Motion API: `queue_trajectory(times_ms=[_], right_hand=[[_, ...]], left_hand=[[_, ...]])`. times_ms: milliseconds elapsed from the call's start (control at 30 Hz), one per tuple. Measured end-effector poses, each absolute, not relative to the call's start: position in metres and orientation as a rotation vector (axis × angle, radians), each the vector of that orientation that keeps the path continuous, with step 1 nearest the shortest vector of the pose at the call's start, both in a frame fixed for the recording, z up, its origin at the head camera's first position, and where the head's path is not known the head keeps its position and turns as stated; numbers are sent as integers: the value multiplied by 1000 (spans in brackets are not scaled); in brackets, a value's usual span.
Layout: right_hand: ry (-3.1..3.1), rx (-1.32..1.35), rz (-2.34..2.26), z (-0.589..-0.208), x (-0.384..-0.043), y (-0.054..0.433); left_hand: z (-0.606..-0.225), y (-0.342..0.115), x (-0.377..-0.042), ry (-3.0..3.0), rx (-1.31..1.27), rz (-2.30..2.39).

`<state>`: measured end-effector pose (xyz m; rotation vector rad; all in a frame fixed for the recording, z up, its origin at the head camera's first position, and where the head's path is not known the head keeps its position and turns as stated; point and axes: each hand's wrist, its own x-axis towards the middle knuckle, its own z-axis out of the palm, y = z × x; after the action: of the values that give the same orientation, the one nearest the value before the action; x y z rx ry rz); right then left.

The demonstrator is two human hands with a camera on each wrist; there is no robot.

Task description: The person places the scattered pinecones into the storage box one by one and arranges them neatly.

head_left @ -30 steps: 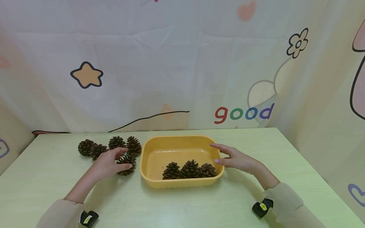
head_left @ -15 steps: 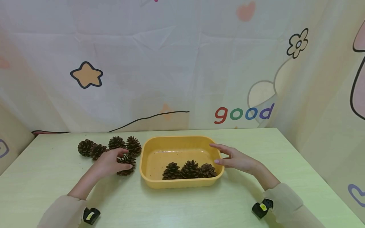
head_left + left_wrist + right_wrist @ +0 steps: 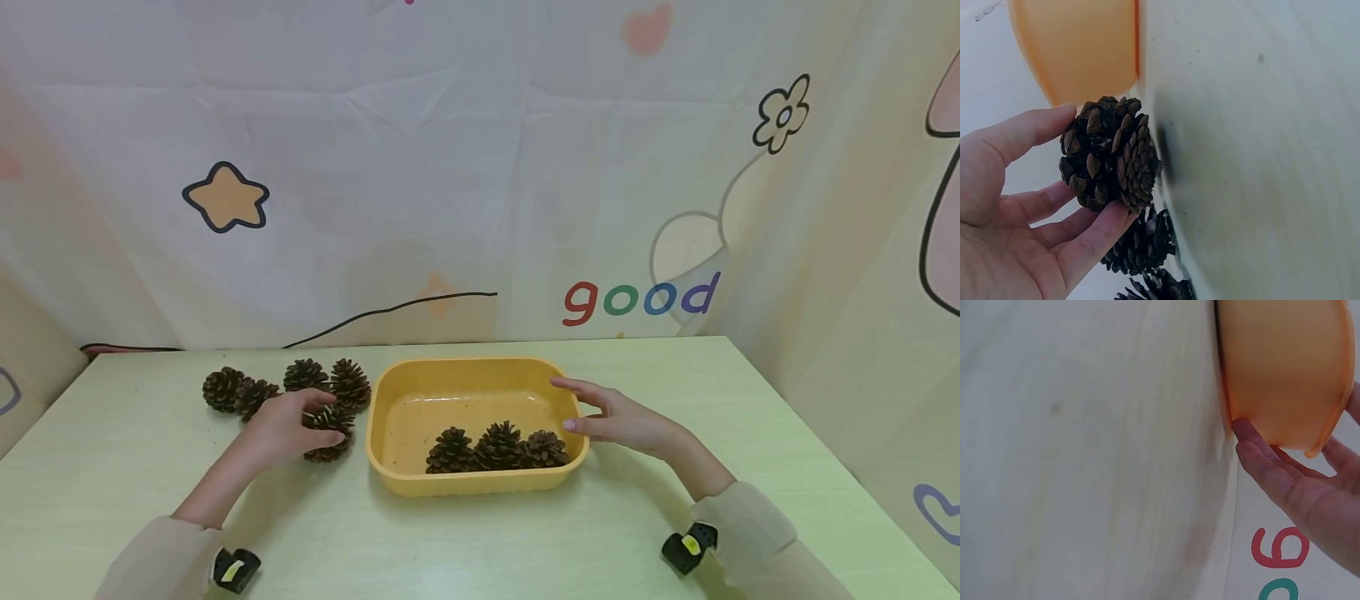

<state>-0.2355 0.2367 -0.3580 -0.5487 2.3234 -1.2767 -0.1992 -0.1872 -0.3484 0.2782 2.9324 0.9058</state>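
Observation:
My left hand (image 3: 281,429) holds a brown pine cone (image 3: 1107,153) between thumb and fingers, left of the yellow tub (image 3: 480,481). In the left wrist view the thumb touches one side of the cone and the fingers the other; whether it still touches the table I cannot tell. Three pine cones (image 3: 498,447) sit side by side in the tub along its near wall. On the tub's right end, my right hand (image 3: 626,423) grips the rim, with thumb and index finger over the edge. Its other fingers lie against the outer wall (image 3: 1285,375) in the right wrist view.
Several more pine cones (image 3: 307,375) stand behind the left hand on the pale table (image 3: 450,550), one close to the tub's left side. A printed cloth (image 3: 480,208) hangs behind the table's far edge. Each wrist wears a small black camera.
The left forearm has shifted very slightly, with its hand staying at the same cone. The tub, the cones inside it and the right hand keep their places.

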Motion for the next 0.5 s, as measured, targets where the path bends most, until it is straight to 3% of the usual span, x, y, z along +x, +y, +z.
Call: queue_trajectory(times_ms=[500], right_hand=[[2319, -546, -1283, -359, -236, 237]], left_hand=[[-333, -189, -184, 3015, 303, 1004]])
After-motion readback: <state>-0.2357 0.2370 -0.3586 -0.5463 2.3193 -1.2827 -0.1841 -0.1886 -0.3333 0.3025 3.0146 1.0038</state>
